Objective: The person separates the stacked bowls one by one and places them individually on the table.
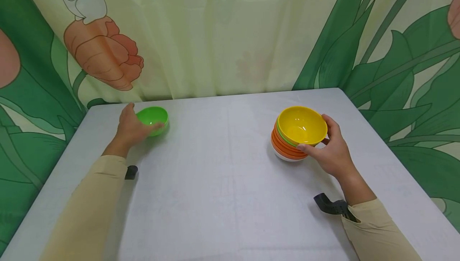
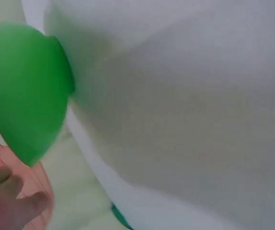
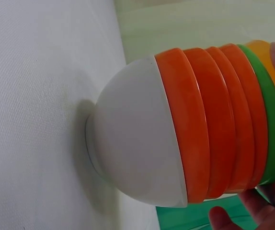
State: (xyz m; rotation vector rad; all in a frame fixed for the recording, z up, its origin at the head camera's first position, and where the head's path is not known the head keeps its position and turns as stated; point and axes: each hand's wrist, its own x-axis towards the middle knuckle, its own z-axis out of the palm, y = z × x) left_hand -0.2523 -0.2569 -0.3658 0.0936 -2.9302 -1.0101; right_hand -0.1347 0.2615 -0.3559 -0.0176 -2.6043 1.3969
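Observation:
My left hand [image 1: 132, 128] is at a green bowl [image 1: 155, 114] near the table's far left edge, thumb and fingers spread on either side of it. In the left wrist view, the fingers show a gap from the bowl's rim. On the right stands a stack of nested bowls: a white bowl [image 3: 137, 136] at the bottom, several orange bowls [image 3: 189, 124] above, then another green bowl [image 3: 272, 120]. A yellow bowl [image 1: 302, 124] tops the stack. My right hand [image 1: 333, 151] grips its right side, thumb at the near rim, other fingers around the far side.
A white cloth covers the table [image 1: 215, 189]. Behind it hangs a printed curtain [image 1: 223, 33] with leaves and a carrot-like figure, close to the table's back edge. Black wrist mounts [image 1: 330, 205] stick out beside both sleeves.

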